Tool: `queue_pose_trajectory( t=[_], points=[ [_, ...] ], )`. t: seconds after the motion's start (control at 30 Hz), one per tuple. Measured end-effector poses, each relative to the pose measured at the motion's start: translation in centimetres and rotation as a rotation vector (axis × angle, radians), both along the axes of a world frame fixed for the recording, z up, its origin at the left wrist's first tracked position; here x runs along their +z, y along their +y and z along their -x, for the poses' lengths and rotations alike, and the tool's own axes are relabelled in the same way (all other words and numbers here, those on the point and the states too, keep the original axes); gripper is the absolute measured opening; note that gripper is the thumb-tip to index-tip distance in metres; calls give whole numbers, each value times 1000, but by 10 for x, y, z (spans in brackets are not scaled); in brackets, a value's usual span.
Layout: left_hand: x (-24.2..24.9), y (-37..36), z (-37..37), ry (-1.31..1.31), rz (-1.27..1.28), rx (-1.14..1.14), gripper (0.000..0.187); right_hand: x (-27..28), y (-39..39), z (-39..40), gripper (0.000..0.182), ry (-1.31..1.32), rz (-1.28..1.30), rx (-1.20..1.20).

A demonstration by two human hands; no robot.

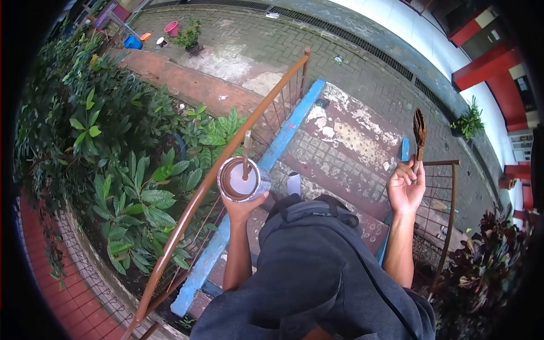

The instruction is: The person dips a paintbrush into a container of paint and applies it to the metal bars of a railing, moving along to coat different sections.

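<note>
My left hand is wrapped round a paint can and holds it beside the handrail. Brown paint shows inside the can, and a stirring stick stands up out of it. Out to the right, my right hand grips a paintbrush by its handle, bristles upward and coated in brown. The brown metal handrail slants past the can on the left; its lower stretch looks glossy. Part of the can's underside is hidden by my fingers.
Worn steps with peeling paint and blue edging lie below me. A second railing stands at right. Leafy plants crowd the left side. A blue bucket and a potted plant sit on the far paving.
</note>
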State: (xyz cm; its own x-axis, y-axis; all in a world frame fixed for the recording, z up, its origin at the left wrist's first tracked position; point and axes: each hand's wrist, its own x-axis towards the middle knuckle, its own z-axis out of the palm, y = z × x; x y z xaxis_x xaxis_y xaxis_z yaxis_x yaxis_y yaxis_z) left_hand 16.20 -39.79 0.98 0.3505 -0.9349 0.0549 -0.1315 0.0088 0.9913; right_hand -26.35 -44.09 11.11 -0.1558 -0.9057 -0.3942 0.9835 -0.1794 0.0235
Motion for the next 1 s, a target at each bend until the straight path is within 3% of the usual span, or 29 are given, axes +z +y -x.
queue_pose_trajectory(
  t=[0.13,0.27,0.3,0.33,0.4,0.6,0.7,0.9,1.0],
  points=[
    [-24,-39,-5,-73,48,-63,104,4,15,12,30,-19,-25,-115],
    [-52,-84,0,-56,47,-145,101,-3,47,36,24,28,-62,-272],
    [-48,-97,8,-49,42,-175,102,-4,55,42,24,24,-65,-320],
    [-44,-113,15,-81,40,-222,114,-4,61,46,24,25,-68,-348],
    [-32,-138,37,-83,16,-261,111,-2,68,55,30,-19,-102,-468],
    [-38,-203,106,-79,-3,-323,109,-32,61,110,24,-34,-125,-573],
    [-55,-237,150,-97,81,-308,108,-70,29,157,23,21,-105,-554],
    [-161,-289,238,-49,67,-226,106,-201,-66,273,23,-15,-59,-449],
    [-183,-309,302,6,145,-190,103,-245,-108,326,24,-2,-50,-401]
  ],
)
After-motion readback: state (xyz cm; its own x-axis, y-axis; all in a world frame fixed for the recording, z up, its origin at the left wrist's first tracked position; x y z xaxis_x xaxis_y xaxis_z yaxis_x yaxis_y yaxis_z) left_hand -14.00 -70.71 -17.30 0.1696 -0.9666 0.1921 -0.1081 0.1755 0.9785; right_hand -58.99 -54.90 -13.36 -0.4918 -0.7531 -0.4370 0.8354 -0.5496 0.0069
